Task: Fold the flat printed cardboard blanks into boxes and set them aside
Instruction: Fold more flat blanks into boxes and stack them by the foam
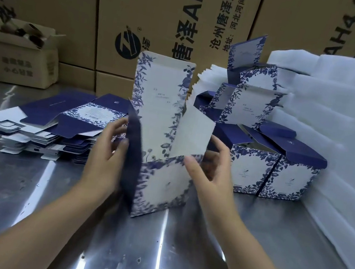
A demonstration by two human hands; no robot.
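Toward the left edge of the table (151,259) sit flat blanks (56,123), at mid-table the left hand (107,153) grips a navy flap (132,150) of the half-folded box (163,183) and the right hand (211,165) pinches its front wall, where a skewed push could crease the card.

The half-folded box (163,183) is white with a blue leaf-and-flower border and a plain navy flap. The finished boxes (252,170) carry the same print under navy lids. The flat blanks (56,123) show navy and white. The foam sheets (335,137) are white, the cartons (156,13) brown with black lettering, and the table (151,259) silver-grey.
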